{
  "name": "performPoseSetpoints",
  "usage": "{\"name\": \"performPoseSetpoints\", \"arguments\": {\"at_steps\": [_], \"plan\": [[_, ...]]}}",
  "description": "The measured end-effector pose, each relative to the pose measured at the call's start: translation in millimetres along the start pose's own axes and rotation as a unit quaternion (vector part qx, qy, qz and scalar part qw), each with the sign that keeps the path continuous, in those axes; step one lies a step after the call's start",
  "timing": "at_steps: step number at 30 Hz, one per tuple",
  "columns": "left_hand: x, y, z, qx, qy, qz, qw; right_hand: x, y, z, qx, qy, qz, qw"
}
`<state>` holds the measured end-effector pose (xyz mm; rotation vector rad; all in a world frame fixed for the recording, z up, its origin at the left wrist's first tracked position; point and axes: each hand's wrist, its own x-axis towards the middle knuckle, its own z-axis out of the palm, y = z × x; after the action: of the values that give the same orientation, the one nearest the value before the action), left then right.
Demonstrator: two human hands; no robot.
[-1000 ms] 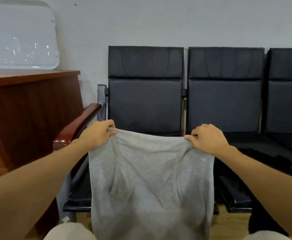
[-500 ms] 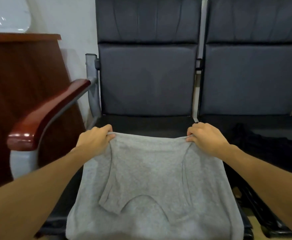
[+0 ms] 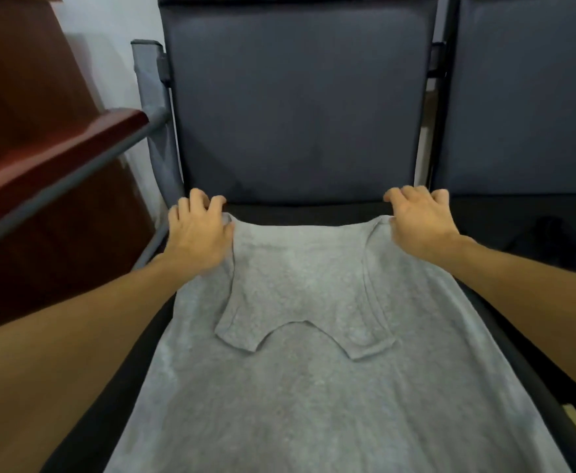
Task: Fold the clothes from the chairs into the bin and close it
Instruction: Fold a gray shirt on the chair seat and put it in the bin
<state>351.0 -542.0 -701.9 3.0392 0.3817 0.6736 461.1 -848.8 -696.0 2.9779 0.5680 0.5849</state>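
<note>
Shirt is flat on the chair now, was hanging a sec ago. I've let go: left hand at 10, right hand at 2, fingers loose. Rdy to fold imo.

Heather-grey shirt on black chair (reddish-brown wooden armrest).

Dim, even indoor light, no hard shadows. Motion blur smears the wooden armrest at 9 o'clock. Faint sheen on the chair back at 12 o'clock. Wide-angle bowing at the edges.
</note>
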Motion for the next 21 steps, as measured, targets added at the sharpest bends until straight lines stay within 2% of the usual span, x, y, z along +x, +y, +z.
{"name": "performPoseSetpoints", "arguments": {"at_steps": [3, 7, 13, 16, 19, 21], "plan": [[-27, 5, -2, -0.032, -0.046, -0.004, 0.998, -23, -4, -5, -0.01, -0.053, -0.035, 0.998], [-71, 12, -27, -0.088, -0.156, 0.023, 0.984, -67, -10, -30, 0.012, -0.134, -0.104, 0.985], [-143, 28, -77, -0.112, -0.307, 0.143, 0.934, -142, -24, -79, 0.125, -0.213, -0.194, 0.949], [-175, 40, -105, -0.143, -0.347, 0.194, 0.907, -180, -31, -102, 0.14, -0.223, -0.231, 0.937], [-207, 50, -122, -0.179, -0.357, 0.209, 0.893, -217, -33, -117, 0.164, -0.202, -0.251, 0.932], [-225, 51, -124, -0.19, -0.395, 0.218, 0.872, -236, -30, -124, 0.173, -0.208, -0.268, 0.925]]}}
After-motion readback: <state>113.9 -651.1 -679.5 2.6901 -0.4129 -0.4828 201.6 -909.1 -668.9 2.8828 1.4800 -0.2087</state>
